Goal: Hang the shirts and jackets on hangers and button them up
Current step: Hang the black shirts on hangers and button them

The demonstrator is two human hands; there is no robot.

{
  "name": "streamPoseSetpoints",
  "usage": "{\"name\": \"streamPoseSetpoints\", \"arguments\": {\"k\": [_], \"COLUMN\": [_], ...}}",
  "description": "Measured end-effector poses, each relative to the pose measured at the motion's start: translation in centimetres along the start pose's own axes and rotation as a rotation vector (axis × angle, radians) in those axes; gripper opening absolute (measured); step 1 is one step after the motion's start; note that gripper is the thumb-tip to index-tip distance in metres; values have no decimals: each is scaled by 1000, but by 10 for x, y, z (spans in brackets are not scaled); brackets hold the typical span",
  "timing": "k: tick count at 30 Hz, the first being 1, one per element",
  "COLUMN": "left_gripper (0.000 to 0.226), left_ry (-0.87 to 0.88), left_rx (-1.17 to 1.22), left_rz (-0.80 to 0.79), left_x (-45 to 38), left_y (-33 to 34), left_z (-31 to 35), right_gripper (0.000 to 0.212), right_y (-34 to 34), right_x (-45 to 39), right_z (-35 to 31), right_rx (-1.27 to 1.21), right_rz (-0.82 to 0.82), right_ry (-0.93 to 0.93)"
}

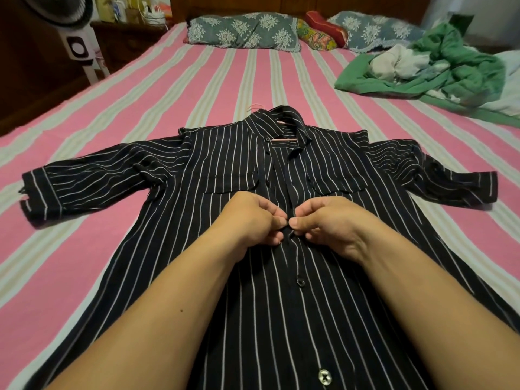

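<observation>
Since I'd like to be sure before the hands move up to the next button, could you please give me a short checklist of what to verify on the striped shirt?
1. Hanger inside the collar: ok, pink bar visible.
2. Striped shirt lying flat on the bed: ok.
3. Lower buttons closed: ok, two visible.
4. Button between left hand and right hand fully through: cannot tell, fingers cover it.
5. Placket above the hands closed: not ok, gapes open.
</observation>
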State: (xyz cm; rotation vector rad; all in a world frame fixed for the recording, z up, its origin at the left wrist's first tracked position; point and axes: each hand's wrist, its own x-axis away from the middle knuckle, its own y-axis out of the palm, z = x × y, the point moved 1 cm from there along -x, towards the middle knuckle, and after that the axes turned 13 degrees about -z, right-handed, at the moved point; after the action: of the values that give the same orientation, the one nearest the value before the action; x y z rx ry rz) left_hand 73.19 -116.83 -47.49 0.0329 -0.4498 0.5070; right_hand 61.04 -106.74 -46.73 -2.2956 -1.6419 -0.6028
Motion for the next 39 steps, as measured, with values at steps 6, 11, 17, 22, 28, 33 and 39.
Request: {"name": "streamPoseSetpoints", "arguments": {"k": [6,11,17,22,28,33,39], "left_gripper": [19,22,14,9,12,16,14], "left_ry": [11,27,24,-4,32,11,-1], "left_rx": [-89,-132,-69,4,1,90,15], "left_rz": [57,84,57,0,118,131,122], "left_x": [-2,-3,0,4,1,2,3], "left_y": [3,3,2,-1,3,3,2], "left_z": [0,-2,0,3,0,2,3], "right_gripper": [20,16,36,47,42,29,17], "right_y": [0,2,0,2,1,3,7], "right_x": [0,2,5,9,11,7,-2], "right_z": [-1,-1,-2,-3,-5,-3,1], "right_rx": [-50,-96,-114,-84,-7,111,591], "right_rz": [-18,-53,-75,-119,-51,-25,83], "right_ry": [-11,-15,-1,10,-14,-59,-174]}}
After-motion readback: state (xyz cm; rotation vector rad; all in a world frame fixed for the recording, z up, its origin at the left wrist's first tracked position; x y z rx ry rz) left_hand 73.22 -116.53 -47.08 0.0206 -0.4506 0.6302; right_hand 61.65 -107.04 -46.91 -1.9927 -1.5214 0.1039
